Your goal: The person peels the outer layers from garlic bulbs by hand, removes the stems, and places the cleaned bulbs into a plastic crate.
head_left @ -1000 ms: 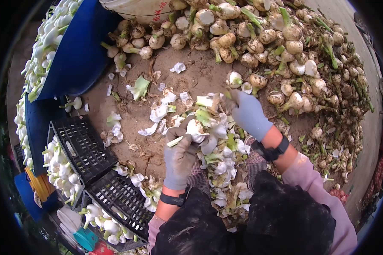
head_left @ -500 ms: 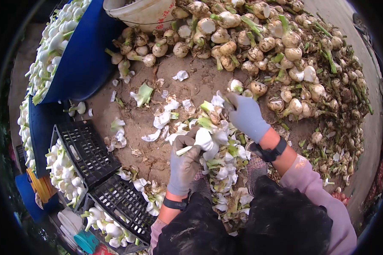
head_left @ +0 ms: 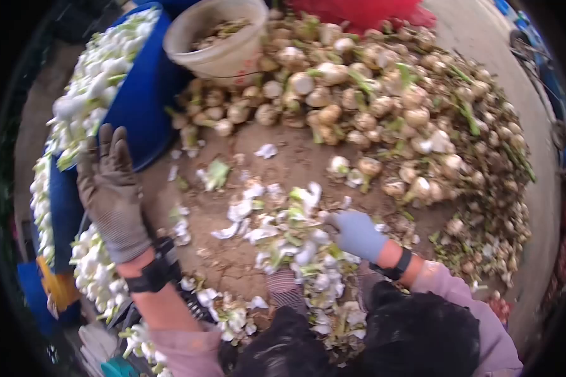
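Peels (head_left: 305, 254) papery and crinkled, left hand (head_left: 112, 198) near curved blue tub (head_left: 141, 119), fingers wide, right hand (head_left: 357, 235) curled, grip unclear

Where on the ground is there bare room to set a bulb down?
Bare soil lies between the white peelings and the dirty bulbs; more lies left of the peelings. A paved strip borders the bulbs' right. Between the knees it is crowded.

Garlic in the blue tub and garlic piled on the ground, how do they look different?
The tub garlic is clean white; the piled garlic looks browner, dirtier. The tub garlic sits in the blue tub, the piled garlic on the ground. Both show some green.
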Demonstrator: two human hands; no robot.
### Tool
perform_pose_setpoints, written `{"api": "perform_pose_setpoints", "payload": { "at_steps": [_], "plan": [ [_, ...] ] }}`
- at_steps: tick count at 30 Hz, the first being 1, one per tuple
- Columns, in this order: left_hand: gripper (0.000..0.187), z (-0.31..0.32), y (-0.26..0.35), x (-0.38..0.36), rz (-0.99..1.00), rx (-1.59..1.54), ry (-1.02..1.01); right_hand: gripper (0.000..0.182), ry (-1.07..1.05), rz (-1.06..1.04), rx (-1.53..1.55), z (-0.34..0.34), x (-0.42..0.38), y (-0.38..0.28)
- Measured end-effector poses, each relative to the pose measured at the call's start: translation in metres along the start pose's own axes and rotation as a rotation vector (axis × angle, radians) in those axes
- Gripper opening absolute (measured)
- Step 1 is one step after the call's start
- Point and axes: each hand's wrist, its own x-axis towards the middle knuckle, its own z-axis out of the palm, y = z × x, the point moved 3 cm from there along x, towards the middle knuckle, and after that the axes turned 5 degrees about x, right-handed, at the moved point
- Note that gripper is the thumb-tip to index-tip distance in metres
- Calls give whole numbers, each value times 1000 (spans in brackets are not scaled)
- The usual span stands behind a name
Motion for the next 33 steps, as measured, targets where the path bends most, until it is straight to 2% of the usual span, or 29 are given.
{"api": "perform_pose_setpoints", "payload": {
  "at_steps": [1,2,3,4,5,6,8,9,10,11,13,14,15,16,17,19,20,22,23,24,25,27,29,30,31,33],
  "plan": [
    [46,8,-4,0,-102,-227,-20,26,32,-5,-21,-9,-2,0],
    [45,30,-20,-16,-52,36,-131,39,139,-86,-15,-14,2,9],
    [43,43,-41,-32,-142,183,-44,38,278,-45,-100,-26,6,21],
    [38,61,-60,-52,-205,263,-72,38,411,-8,-180,-43,14,27],
    [35,71,-82,-73,-373,272,-51,38,485,14,-265,-65,19,26],
    [30,65,-116,-96,-520,296,-5,36,472,5,-251,-69,29,30],
    [31,76,-159,-138,-669,346,-93,34,464,-10,-246,-65,53,35],
    [32,82,-175,-152,-722,347,-156,33,323,7,-287,-48,70,47],
    [37,80,-193,-165,-701,464,-213,33,184,21,-332,-39,83,54],
    [45,86,-199,-167,-568,625,-271,33,194,19,-347,-47,86,47],
    [53,103,-179,-169,-56,988,-340,29,278,-56,243,-43,60,26],
    [53,107,-169,-172,-62,984,-345,29,193,-1,527,-36,50,9],
    [52,105,-167,-174,-371,612,-217,29,105,43,803,-27,43,-6],
    [51,103,-170,-182,-667,226,-87,30,189,-44,889,-15,40,-8],
    [53,92,-173,-180,-654,204,-109,30,191,-34,892,-8,36,-2],
    [53,91,-168,-181,-626,255,-87,27,15,119,1045,8,27,4],
    [53,91,-171,-185,-632,253,-92,27,20,125,1046,10,25,2],
    [52,89,-182,-197,-502,431,-170,30,17,170,895,17,24,-2],
    [52,85,-186,-202,-505,426,-170,35,10,190,820,19,24,-5],
    [52,77,-190,-205,-509,504,-188,37,58,94,732,16,22,-9],
    [52,72,-191,-208,-512,580,-209,37,60,101,729,14,21,-11],
    [52,68,-188,-212,-535,583,-202,38,-52,183,693,12,22,-16],
    [57,71,-179,-208,-341,848,-366,34,-87,242,735,17,19,-22],
    [57,76,-170,-205,-175,1008,-411,31,-43,173,690,25,19,-18],
    [57,76,-172,-206,-174,999,-415,28,2,107,641,26,18,-19],
    [59,67,-180,-211,-436,589,-255,22,41,99,625,27,14,-17]
  ]
}}
